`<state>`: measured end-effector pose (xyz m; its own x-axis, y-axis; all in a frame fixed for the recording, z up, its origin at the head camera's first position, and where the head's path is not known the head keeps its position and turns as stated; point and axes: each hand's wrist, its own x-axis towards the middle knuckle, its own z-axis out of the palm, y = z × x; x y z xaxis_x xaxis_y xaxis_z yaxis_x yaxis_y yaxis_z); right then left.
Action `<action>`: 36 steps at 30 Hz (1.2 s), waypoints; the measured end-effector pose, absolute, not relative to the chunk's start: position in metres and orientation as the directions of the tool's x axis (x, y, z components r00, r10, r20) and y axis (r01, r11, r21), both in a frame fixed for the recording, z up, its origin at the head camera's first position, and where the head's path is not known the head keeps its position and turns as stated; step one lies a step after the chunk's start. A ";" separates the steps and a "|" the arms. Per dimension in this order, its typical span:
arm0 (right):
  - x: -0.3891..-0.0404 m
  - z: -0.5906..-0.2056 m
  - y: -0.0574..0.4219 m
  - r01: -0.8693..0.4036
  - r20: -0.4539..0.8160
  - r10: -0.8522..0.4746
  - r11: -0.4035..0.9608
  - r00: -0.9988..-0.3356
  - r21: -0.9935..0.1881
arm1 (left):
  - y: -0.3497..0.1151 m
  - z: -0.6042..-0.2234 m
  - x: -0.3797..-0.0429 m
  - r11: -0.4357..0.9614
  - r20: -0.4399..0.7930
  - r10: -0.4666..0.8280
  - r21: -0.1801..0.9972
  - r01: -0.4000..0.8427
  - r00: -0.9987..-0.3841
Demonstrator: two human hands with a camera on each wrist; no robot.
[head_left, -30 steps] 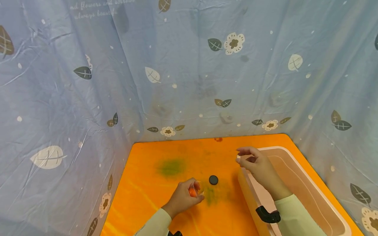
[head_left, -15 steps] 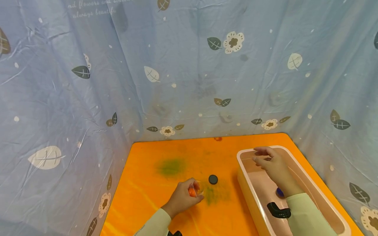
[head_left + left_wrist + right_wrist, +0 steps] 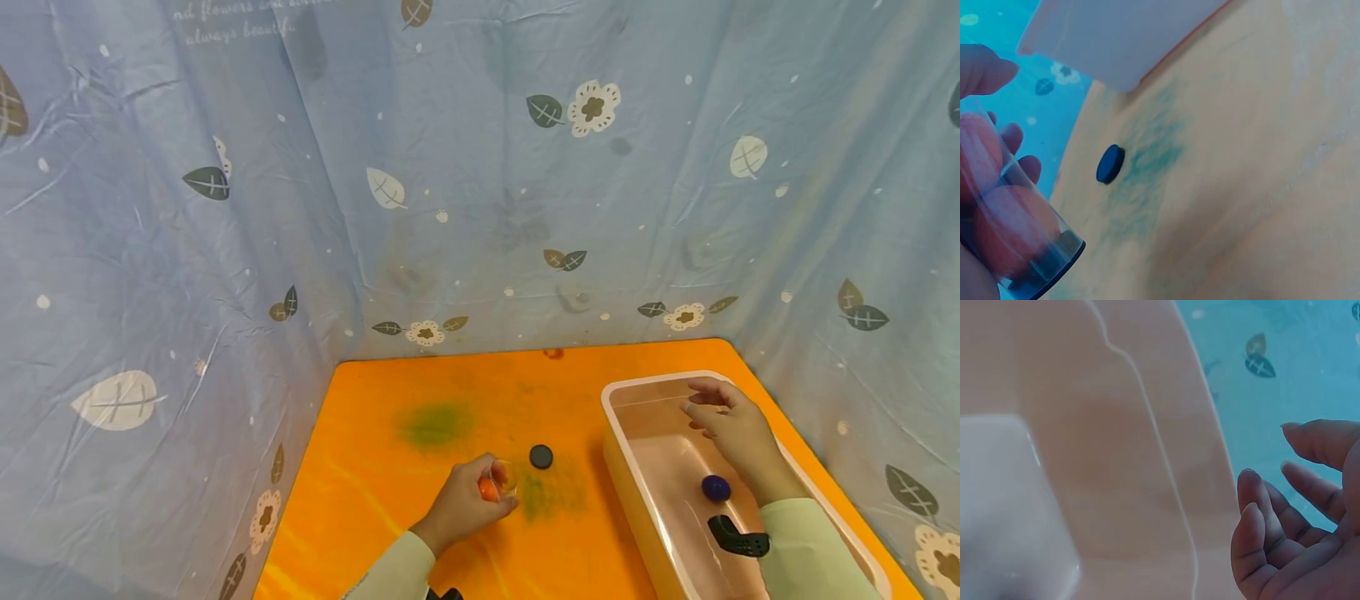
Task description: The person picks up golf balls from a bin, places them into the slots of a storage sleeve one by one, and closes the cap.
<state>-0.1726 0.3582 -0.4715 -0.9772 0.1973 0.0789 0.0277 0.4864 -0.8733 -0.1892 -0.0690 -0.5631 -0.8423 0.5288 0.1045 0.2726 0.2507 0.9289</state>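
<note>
My left hand point(image 3: 459, 502) grips a clear plastic tube point(image 3: 1067, 251) low over the orange table. Two orange balls point(image 3: 1015, 230) show inside the tube in the left wrist view; the head view shows one orange spot between the fingers. A round black lid point(image 3: 541, 457) lies flat on the table just beyond that hand. On the right, my right hand point(image 3: 741, 432) hovers over the pink tub point(image 3: 630, 479), fingers loosely bent and holding nothing. A dark blue ball point(image 3: 716, 488) rests on the tub's floor, below and left of the right wrist.
The tub's raised rim runs along the right side of the orange table point(image 3: 360, 433). A blue patterned curtain point(image 3: 480, 208) encloses the table at the back and both sides. Green stains point(image 3: 437, 425) mark the tabletop.
My right hand has moved rightward, from the tub's left rim to over its inside. The blue ball has come into view in the tub. The left hand stays still with the tube.
</note>
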 end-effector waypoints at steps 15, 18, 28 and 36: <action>-0.179 -0.509 0.376 0.195 -0.155 0.120 0.489 -0.981 -0.850 | -0.068 -0.562 -0.186 0.237 0.104 0.531 0.935 0.265 -0.841; -0.180 -0.515 0.379 0.239 -0.208 0.118 0.500 -0.971 -0.832 | -0.068 -0.563 -0.186 0.236 0.107 0.529 0.934 0.267 -0.842; -0.173 -0.528 0.378 0.362 -0.377 0.069 0.478 -0.924 -0.801 | -0.067 -0.565 -0.185 0.227 0.119 0.526 0.934 0.274 -0.842; -0.166 -0.531 0.374 0.457 -0.500 0.068 0.528 -0.863 -0.716 | -0.066 -0.565 -0.183 0.234 0.115 0.528 0.932 0.275 -0.841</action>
